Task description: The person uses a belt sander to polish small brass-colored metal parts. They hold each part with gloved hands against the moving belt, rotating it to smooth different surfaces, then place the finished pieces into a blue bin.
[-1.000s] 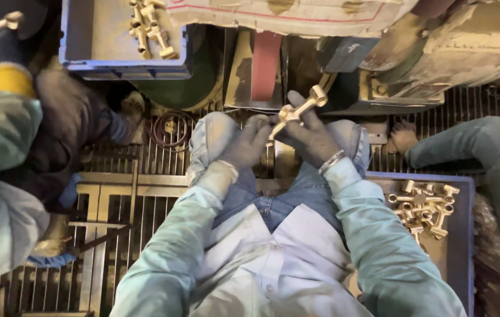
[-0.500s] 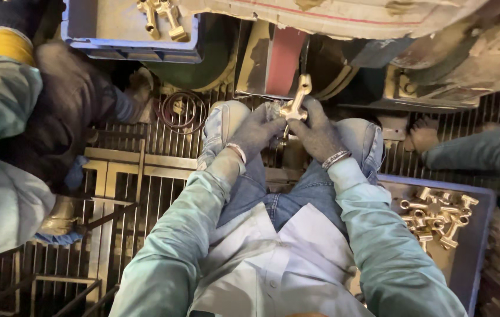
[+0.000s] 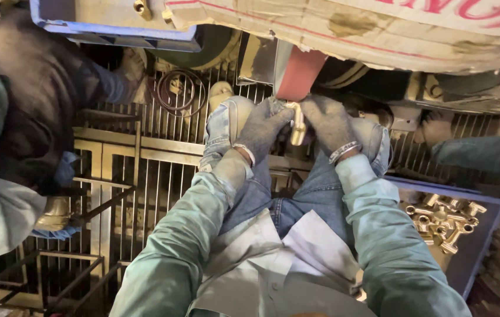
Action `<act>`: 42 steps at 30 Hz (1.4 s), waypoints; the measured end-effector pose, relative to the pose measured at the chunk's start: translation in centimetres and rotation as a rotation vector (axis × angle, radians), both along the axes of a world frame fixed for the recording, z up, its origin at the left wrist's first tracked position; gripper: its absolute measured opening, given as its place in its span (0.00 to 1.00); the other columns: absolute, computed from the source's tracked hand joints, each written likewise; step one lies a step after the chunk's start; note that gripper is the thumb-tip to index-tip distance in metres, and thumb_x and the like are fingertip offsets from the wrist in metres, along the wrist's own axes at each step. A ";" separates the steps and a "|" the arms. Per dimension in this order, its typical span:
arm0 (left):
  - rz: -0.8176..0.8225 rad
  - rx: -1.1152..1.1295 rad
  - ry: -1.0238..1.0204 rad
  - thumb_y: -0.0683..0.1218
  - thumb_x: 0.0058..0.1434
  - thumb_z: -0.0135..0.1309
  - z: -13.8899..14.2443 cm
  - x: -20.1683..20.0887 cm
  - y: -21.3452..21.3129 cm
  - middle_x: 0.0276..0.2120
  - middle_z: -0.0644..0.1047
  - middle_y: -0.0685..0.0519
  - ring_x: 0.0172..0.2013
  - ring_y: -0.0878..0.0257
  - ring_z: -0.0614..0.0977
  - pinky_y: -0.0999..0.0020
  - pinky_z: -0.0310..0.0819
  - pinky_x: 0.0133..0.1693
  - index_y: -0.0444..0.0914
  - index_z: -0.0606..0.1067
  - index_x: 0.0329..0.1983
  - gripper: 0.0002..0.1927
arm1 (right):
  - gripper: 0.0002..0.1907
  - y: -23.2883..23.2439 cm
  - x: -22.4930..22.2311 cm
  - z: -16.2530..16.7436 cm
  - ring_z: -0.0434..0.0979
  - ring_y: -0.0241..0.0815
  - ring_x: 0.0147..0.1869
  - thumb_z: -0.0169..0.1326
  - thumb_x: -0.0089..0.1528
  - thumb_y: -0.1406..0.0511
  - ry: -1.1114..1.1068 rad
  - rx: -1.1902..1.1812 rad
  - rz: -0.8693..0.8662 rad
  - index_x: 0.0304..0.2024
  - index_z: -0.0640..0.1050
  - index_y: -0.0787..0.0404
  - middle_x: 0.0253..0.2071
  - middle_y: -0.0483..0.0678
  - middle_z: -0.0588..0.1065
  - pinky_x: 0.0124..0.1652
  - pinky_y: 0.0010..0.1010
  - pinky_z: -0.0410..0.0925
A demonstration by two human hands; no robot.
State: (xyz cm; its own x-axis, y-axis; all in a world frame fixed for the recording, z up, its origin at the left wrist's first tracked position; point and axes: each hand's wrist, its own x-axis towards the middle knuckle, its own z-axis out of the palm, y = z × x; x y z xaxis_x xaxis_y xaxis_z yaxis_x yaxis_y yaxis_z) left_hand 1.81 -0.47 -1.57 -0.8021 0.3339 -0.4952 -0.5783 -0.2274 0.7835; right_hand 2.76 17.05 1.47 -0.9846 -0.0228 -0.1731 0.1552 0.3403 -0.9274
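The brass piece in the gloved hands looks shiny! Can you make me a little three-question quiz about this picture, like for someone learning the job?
1. True or false: both hands hold the brass piece against the red belt.
2. Where are more brass pieces? A) in the blue tray by the right arm B) on the person's lap C) on the coiled wire
3. Fill in: the left hand and right hand wear grey ____.

Key: 1 true; 2 A; 3 gloves.
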 end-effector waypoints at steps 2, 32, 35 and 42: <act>-0.051 -0.108 0.010 0.47 0.67 0.57 0.2 -0.1 0.0 0.25 0.73 0.56 0.23 0.69 0.72 0.74 0.65 0.24 0.37 0.73 0.44 0.10 | 0.17 0.2 -0.1 -1.2 0.74 0.38 0.27 0.50 0.68 0.57 -0.226 -0.125 -0.108 0.42 0.81 0.64 0.31 0.50 0.79 0.27 0.32 0.66; -0.236 -0.217 0.064 0.62 0.66 0.49 3.0 2.6 -3.7 0.28 0.73 0.58 0.23 0.69 0.74 0.72 0.71 0.23 0.42 0.72 0.45 0.20 | 0.26 0.1 7.0 4.4 0.80 0.43 0.33 0.48 0.67 0.51 -0.571 -0.454 0.072 0.57 0.76 0.62 0.41 0.54 0.78 0.29 0.32 0.72; -0.110 -0.165 -0.044 0.60 0.65 0.51 2.9 1.9 -4.1 0.27 0.73 0.56 0.22 0.68 0.73 0.70 0.68 0.21 0.42 0.71 0.44 0.18 | 0.31 0.2 6.7 3.6 0.82 0.43 0.37 0.44 0.66 0.47 -0.570 -0.859 -0.186 0.52 0.76 0.68 0.43 0.55 0.79 0.35 0.36 0.77; 0.041 -0.045 -0.199 0.60 0.66 0.52 1.8 -0.2 -4.0 0.24 0.71 0.54 0.18 0.67 0.68 0.69 0.60 0.19 0.41 0.70 0.44 0.19 | 0.15 -0.3 4.5 -0.4 0.77 0.39 0.23 0.53 0.66 0.56 -0.327 -0.343 -0.386 0.42 0.77 0.62 0.30 0.49 0.78 0.27 0.31 0.72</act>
